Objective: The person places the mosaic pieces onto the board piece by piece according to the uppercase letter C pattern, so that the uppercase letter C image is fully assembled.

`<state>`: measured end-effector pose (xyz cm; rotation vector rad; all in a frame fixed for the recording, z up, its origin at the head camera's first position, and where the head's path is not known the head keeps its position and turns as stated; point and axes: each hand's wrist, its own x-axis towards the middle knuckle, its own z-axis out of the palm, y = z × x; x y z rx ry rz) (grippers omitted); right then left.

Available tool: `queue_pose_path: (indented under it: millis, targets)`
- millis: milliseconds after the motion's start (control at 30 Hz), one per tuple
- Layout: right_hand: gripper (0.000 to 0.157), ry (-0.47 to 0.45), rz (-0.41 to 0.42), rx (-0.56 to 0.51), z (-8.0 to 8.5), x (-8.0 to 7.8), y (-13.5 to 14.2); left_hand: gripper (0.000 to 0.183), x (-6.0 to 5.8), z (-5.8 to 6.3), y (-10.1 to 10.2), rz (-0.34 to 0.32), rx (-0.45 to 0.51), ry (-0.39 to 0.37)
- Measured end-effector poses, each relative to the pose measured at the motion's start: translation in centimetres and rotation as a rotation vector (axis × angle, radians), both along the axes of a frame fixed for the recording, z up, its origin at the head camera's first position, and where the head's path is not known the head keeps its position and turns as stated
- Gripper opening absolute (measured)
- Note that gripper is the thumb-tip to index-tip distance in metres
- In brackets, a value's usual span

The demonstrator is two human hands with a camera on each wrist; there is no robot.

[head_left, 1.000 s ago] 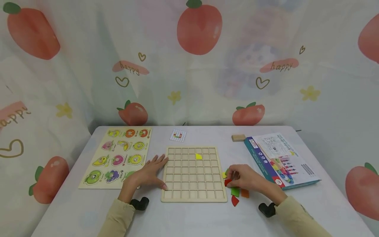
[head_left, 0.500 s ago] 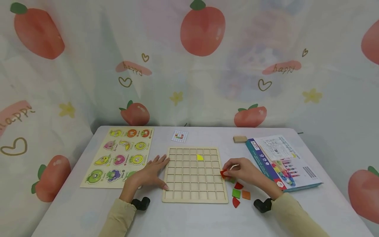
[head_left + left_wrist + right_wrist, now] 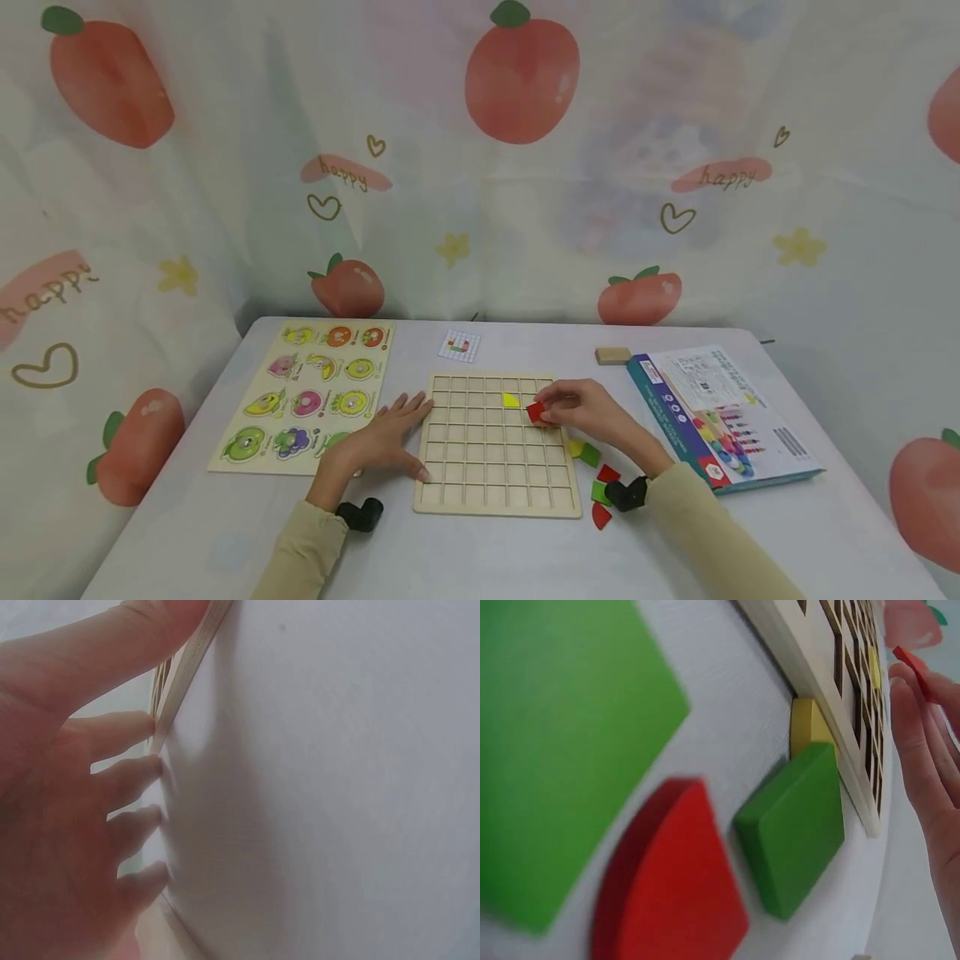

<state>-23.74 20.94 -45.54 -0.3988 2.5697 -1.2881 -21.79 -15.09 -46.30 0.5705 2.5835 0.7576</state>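
We are watching the right hand [image 3: 588,408] holding a red tile [image 3: 535,412] over the right half of a gridded wooden board [image 3: 487,475], its grip clamped on the tile between thumb and fingers, near a yellow quarter-round tile [image 3: 511,400] that is sitting in a compartment of the second row from the far edge. The fingers are partly covering the red tile, so we are not certain of its full outline. The left hand [image 3: 382,437] is resting at the board's left edge, its grip apart, the fingers straight and spread with tips touching the wood. Near the board's right edge, a loose yellow tile [image 3: 575,448], green tiles [image 3: 590,455] and red curved-edge tiles [image 3: 602,516] are lying on the table [image 3: 510,558]. Farther out we are seeing a fruit puzzle board [image 3: 296,385] at left, a small pattern card [image 3: 459,346], a wooden block [image 3: 612,356] and a printed box [image 3: 723,421] at right.
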Motion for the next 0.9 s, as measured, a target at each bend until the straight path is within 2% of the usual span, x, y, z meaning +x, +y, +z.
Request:
queue_pose_path:
  millis: [267, 600, 900]
  targets:
    - [0.032, -0.034, 0.039, -0.003, -0.4, -1.6, -1.5, 0.113, -0.1, -0.2, 0.1, 0.006, -0.020, -0.003]
    - [0.031, -0.052, 0.060, 0.013, -0.2, -3.5, -3.3, 0.112, -0.3, -0.3, 0.1, 0.004, -0.028, -0.003]
    - [0.028, -0.027, 0.065, 0.026, -0.5, -4.5, -4.7, 0.111, -0.3, -0.3, 0.1, 0.002, -0.022, -0.011]
